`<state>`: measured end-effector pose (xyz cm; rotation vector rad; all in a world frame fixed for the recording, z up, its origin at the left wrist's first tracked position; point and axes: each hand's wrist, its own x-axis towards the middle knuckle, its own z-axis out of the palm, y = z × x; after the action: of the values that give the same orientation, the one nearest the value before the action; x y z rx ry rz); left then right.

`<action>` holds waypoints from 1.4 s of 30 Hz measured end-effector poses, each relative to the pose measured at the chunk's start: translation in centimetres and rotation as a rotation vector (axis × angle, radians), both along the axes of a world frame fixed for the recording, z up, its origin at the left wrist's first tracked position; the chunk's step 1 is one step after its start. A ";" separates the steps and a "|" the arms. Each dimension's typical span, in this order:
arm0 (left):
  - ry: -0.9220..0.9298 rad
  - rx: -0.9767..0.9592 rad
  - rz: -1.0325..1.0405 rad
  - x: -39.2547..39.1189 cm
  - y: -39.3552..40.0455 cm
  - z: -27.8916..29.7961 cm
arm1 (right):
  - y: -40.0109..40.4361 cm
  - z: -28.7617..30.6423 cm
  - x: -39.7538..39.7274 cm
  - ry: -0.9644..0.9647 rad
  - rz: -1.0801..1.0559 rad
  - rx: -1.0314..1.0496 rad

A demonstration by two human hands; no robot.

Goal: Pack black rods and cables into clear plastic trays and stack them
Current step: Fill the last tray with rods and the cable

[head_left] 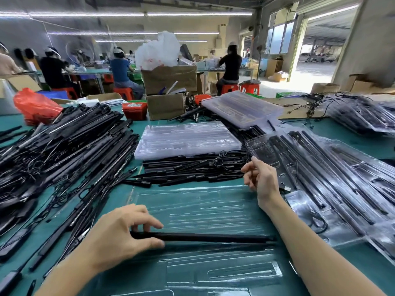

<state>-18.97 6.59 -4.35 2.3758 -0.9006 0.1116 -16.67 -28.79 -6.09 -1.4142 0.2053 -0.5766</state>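
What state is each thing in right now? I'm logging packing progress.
Clear tray: open, one rod in it.
Black rod: lying across tray, left end gripped.
Left hand: closed on rod.
Right hand: raised, loosely curled, empty.
Empty tray stack: resting on rods.

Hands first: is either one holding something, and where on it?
The left hand pinches a black rod at its left end, over the clear tray. The right hand is loosely curled; whether it holds anything cannot be told.

Black rod [203,237] left end hidden under left-hand fingers [147,223], clear tray [213,274] cut off below
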 end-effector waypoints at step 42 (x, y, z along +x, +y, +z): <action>0.071 -0.050 -0.190 -2.8 0.3 -0.4 | -0.1 -0.2 -0.1 -0.009 0.019 -0.026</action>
<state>-21.77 6.93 -4.74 2.2209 -1.0714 -0.0245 -16.75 -28.86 -6.27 -1.4367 0.1779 -0.5715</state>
